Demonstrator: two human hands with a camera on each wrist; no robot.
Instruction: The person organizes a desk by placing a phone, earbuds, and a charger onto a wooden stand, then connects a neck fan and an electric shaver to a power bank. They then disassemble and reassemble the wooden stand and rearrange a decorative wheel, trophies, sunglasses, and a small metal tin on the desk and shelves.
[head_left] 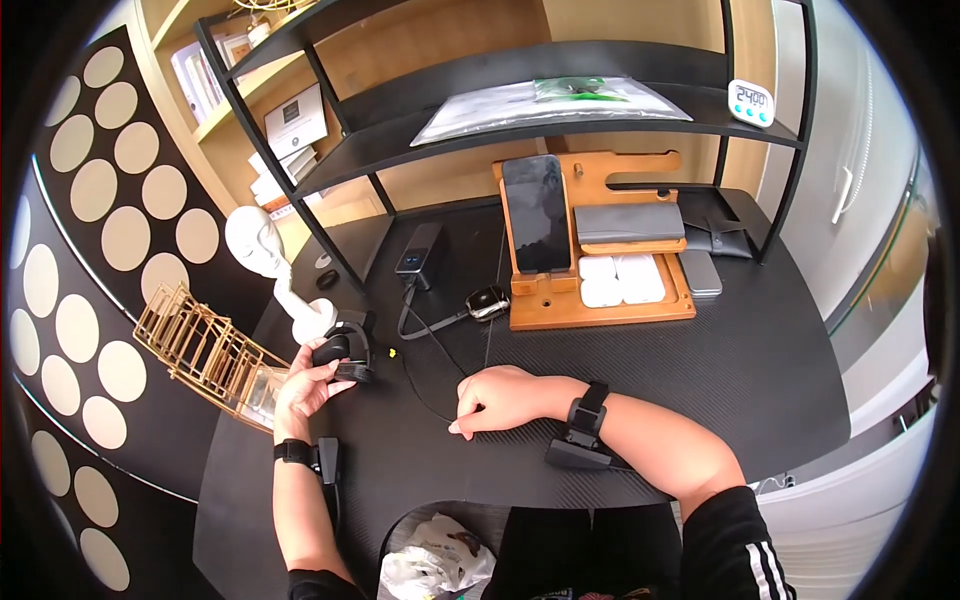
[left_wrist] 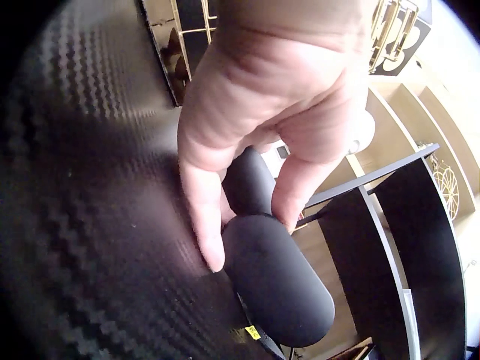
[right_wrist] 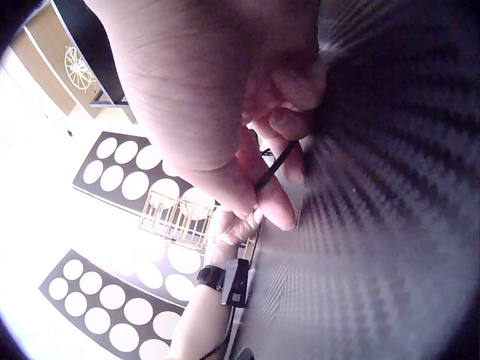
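My left hand (head_left: 308, 383) grips a pair of black headphones (head_left: 352, 368) at the left side of the desk, beside the base of a white head-shaped stand. In the left wrist view, its fingers and thumb straddle the smooth black ear cups (left_wrist: 279, 281), low over the textured desktop. My right hand (head_left: 500, 397), at the middle of the desk, pinches a thin black cable (right_wrist: 274, 166) between thumb and fingers. In the head view the cable (head_left: 415, 392) curves left from that hand toward the headphones. A small yellow tag (head_left: 393, 352) shows near the headphones.
A wooden dock (head_left: 600, 315) holds a phone (head_left: 537, 215), with a watch (head_left: 488, 302) to its left. A black power bank (head_left: 420, 255) with a cord stands behind. The white head stand (head_left: 255, 240) and a gold wire rack (head_left: 200, 350) line the left. A black shelf (head_left: 370, 160) spans the back.
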